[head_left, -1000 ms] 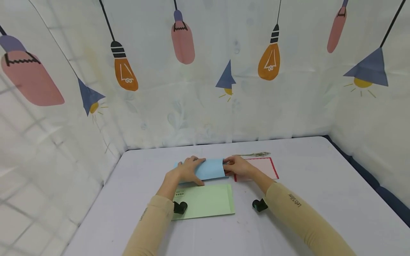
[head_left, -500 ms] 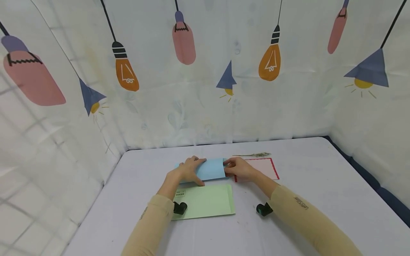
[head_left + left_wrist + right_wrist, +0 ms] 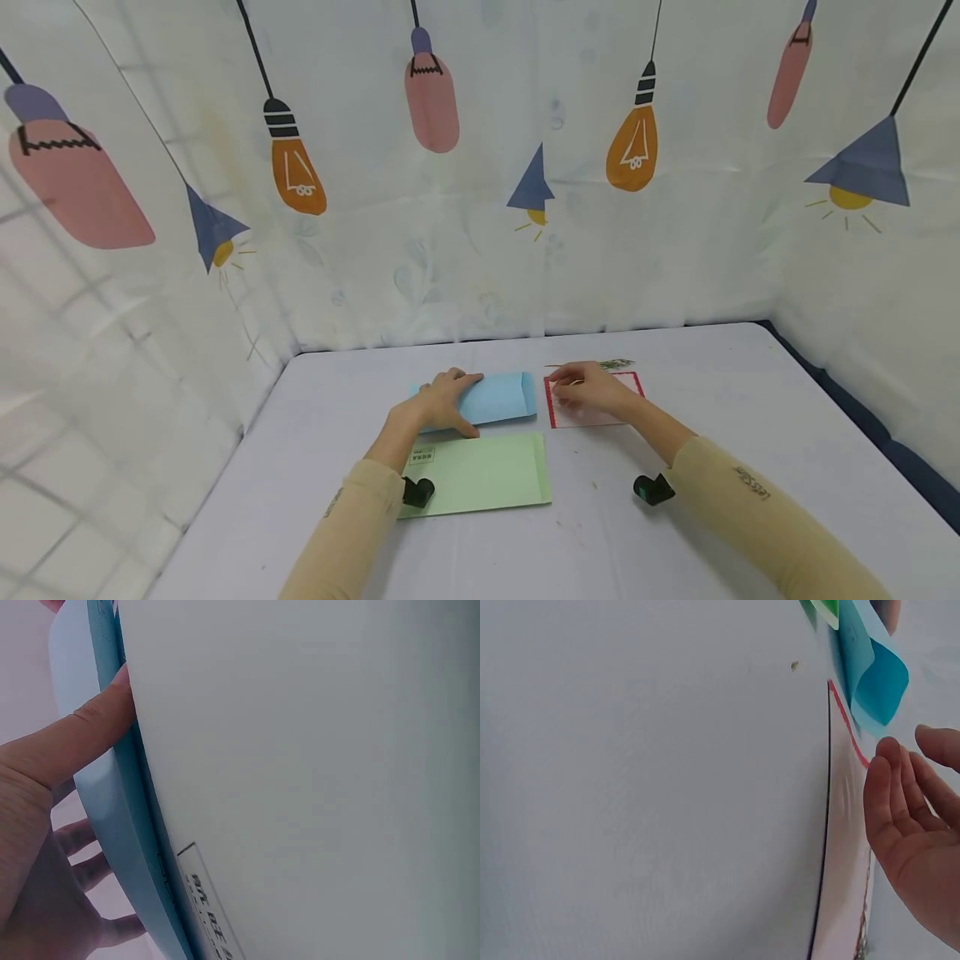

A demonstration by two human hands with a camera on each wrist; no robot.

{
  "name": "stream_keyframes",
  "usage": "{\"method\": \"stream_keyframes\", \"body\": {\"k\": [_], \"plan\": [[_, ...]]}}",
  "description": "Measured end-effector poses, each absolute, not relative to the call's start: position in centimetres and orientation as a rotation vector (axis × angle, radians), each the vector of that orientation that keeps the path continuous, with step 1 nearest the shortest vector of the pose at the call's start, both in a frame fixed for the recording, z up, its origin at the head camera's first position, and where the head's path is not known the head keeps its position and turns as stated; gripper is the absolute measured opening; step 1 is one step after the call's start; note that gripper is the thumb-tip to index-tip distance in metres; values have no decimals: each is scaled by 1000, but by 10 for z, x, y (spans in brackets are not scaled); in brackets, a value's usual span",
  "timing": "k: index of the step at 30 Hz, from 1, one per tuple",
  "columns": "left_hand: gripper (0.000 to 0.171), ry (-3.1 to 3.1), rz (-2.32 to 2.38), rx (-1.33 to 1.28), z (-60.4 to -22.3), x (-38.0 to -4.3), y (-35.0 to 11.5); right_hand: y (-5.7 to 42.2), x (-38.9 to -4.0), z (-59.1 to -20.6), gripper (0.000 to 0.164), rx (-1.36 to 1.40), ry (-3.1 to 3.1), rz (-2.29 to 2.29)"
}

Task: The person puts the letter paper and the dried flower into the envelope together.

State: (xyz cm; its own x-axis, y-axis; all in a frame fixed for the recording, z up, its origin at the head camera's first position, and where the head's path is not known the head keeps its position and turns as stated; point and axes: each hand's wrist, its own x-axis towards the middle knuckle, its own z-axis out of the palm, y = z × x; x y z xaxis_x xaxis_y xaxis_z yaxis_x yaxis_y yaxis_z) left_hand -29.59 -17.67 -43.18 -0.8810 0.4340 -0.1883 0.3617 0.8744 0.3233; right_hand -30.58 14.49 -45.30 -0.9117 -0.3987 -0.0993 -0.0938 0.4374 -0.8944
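Left grip [image 3: 442, 402] is clamping the blue envelope [image 3: 498, 397] by its edges on the surface [image 3: 517, 550], right grip [image 3: 592, 390] is hanging loosely spread, carrying nothing, over the red-bordered card [image 3: 588, 419] (contact unclear), so we're seemingly steadying the envelope, next move probably calling for pinching the card.

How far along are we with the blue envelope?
Looks done: the blue envelope gapes at one end. In hand: the left hand rests on it; the right hand, seemingly empty, is by the red-bordered card. Likely remaining: that card and the sprig, both outside the envelope.
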Motion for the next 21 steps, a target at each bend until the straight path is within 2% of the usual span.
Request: {"method": "stream_keyframes", "body": {"k": [21], "plan": [[102,2803,414,618,-431,-293,-176,211,-302,-446,32,-375,2553,-1305]]}}
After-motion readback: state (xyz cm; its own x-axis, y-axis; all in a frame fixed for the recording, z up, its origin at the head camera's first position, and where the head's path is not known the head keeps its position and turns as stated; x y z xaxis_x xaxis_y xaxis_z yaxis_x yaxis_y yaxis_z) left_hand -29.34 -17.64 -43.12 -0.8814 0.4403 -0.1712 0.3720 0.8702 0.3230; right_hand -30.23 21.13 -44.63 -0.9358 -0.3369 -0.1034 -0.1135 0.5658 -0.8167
